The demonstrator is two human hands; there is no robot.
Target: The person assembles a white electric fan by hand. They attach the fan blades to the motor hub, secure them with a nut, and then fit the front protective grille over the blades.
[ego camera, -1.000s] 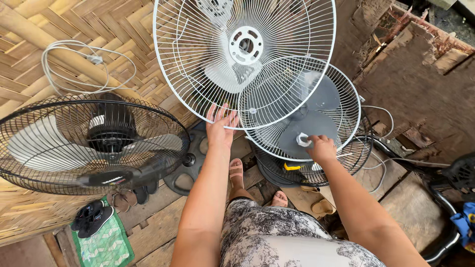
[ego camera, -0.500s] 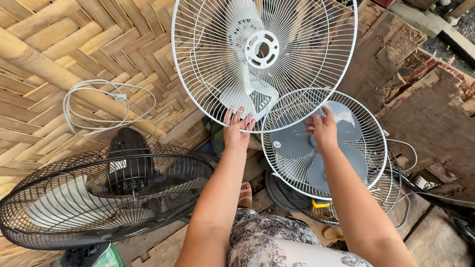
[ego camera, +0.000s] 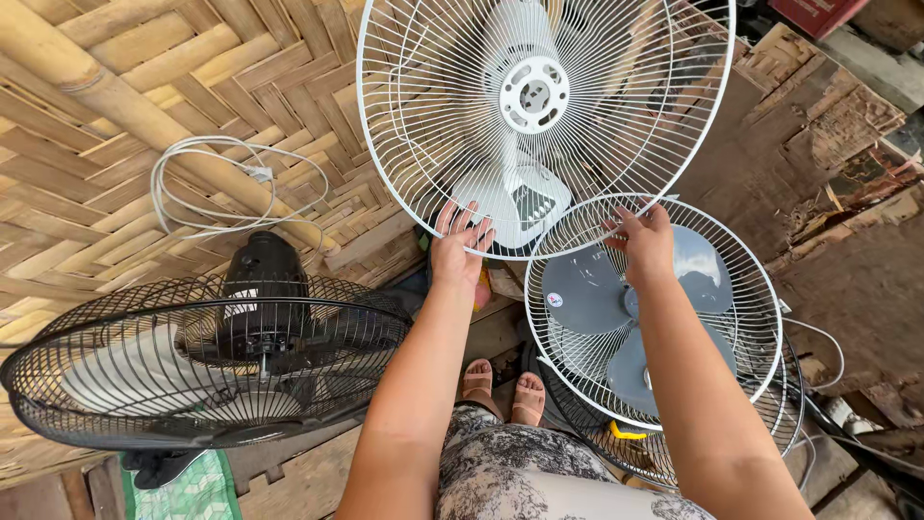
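A large white wire fan guard (ego camera: 404,116) with a round white hub stands upright against the woven bamboo wall (ego camera: 115,106). My left hand (ego camera: 459,248) grips its lower rim. My right hand (ego camera: 643,236) holds the top rim of a second white fan (ego camera: 741,289) with grey blades, which stands low on the right, its upper edge overlapping the big guard's lower rim. My feet in sandals (ego camera: 500,387) show below, between my arms.
A black fan (ego camera: 207,356) with a black motor housing lies tilted at lower left. A coiled white cable (ego camera: 207,183) hangs on the bamboo wall. Wooden planks and debris (ego camera: 847,183) fill the right side. Green cloth (ego camera: 183,491) lies at the bottom left.
My right hand has moved from the grey-bladed fan's hub up to its top rim. My view has shifted, so the fans sit larger and lower in frame. My left hand stays on the big guard's rim.
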